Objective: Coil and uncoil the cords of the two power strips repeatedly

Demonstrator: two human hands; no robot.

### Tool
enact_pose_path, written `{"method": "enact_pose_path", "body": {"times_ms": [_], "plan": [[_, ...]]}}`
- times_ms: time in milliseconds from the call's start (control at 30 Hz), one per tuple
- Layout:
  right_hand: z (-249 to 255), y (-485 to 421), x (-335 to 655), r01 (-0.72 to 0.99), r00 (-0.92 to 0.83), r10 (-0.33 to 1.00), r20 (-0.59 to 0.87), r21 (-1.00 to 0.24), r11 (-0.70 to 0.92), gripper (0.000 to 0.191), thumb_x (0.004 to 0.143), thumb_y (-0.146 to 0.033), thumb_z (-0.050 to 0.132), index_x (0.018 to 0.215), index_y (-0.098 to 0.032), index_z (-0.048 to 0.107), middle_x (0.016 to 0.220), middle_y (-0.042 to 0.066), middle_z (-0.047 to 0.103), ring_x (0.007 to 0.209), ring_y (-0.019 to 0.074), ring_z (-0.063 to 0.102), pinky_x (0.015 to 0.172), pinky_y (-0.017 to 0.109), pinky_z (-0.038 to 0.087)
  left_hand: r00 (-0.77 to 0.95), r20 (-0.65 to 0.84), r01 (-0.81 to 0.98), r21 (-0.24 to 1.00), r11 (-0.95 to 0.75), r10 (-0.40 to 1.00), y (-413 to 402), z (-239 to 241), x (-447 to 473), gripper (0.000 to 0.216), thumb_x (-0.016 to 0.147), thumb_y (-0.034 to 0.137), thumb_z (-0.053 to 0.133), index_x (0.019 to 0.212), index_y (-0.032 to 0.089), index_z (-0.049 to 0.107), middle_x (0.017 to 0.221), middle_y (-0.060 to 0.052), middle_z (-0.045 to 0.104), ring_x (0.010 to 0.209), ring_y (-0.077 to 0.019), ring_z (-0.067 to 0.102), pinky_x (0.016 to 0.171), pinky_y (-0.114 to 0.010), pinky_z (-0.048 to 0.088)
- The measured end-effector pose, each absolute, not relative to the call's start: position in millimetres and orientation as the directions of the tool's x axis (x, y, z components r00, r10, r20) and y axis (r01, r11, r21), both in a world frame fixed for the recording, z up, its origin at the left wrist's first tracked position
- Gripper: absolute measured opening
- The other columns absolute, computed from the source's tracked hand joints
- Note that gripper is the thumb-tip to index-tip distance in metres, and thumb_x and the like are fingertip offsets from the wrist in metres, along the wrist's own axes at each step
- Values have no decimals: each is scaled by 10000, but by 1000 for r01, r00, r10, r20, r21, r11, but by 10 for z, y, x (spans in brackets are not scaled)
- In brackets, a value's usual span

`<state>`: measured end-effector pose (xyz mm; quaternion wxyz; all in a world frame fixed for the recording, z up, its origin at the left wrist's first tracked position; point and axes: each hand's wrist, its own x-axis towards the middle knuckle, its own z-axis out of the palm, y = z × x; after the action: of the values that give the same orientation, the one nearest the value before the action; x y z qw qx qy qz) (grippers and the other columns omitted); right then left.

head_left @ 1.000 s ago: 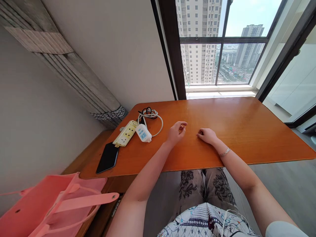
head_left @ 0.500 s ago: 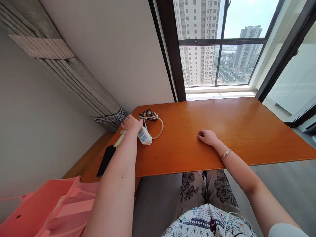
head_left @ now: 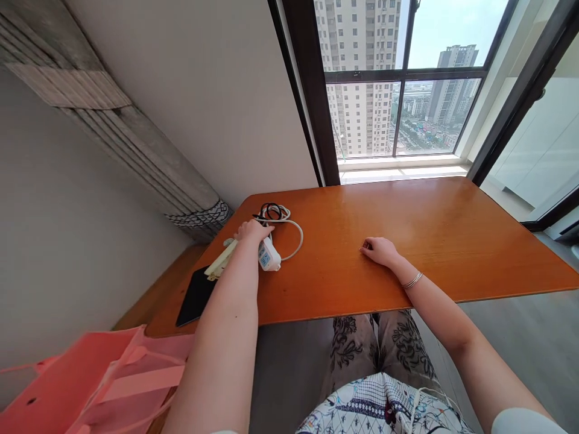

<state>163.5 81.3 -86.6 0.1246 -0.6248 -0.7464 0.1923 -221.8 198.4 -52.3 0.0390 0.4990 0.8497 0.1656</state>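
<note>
Start from the broad wooden desk (head_left: 434, 223), directly beneath the white socket block (head_left: 270, 256). Find the yellowed power strip (head_left: 220, 263) just left of that block, with its far end hidden from view, and the black phone (head_left: 195, 295) further left and nearer the person. Trace the white cable (head_left: 301, 234) looping out to the block's right, and the black cable (head_left: 274, 211) coiled on its far side. To handle either socket body well, probably best to grip around the hard casing rather than pull on a cable, to free the loops against snagging, and to keep clear of the phone. See the left hand (head_left: 251, 232) at the block's far left corner, palm down, with thumb spread from fingers (head_left: 239, 231) and close to the block's upper end; cannot tell whether clamped on the strip, on the block, or only touching. Find the right hand (head_left: 380, 250) well to the block's right, resting on the desk, with fingers loosely curled in together and nothing seen inside
</note>
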Motion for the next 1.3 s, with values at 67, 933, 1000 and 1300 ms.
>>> {"method": "enact_pose_path", "body": {"times_ms": [67,933,1000,1300], "plan": [[-868,816,1638,881,-190,980,-51,-450,147,184,917,-389,587,934,-242,697,992,29,739,928,182,653,722,265,420,-505,115,838,303,454,856,1964,-519,-2139,566,638,416,734,1103,106,644,1249,-307,628,1208,-477,568,974,-633,414],[-1073,1120,1841,138,-14,990,138,-981,139,589,859,-651,526,1255,-215,504,1205,75,620,1093,194,600,893,297,529,219,512,768,435,-471,831,1322,-596,-123,195,765,227,660,951,240,715,977,-65,721,1006,-284,633,1074,-472,389],[-1114,1154,1851,110,2,990,143,-984,142,515,844,-590,575,1182,-205,529,1119,61,628,1033,190,604,882,302,529,239,497,770,425,-475,834,1304,-614,-108,228,756,195,653,974,228,710,1000,-82,717,1029,-297,633,1063,-469,399],[-1192,1234,1885,91,128,986,109,-991,98,455,866,-504,488,1203,-205,554,1089,57,616,990,185,596,820,310,564,267,429,668,562,-487,863,1315,-674,-280,389,780,153,557,1143,229,675,1271,-81,682,1255,-286,569,1138,-507,361]]}}
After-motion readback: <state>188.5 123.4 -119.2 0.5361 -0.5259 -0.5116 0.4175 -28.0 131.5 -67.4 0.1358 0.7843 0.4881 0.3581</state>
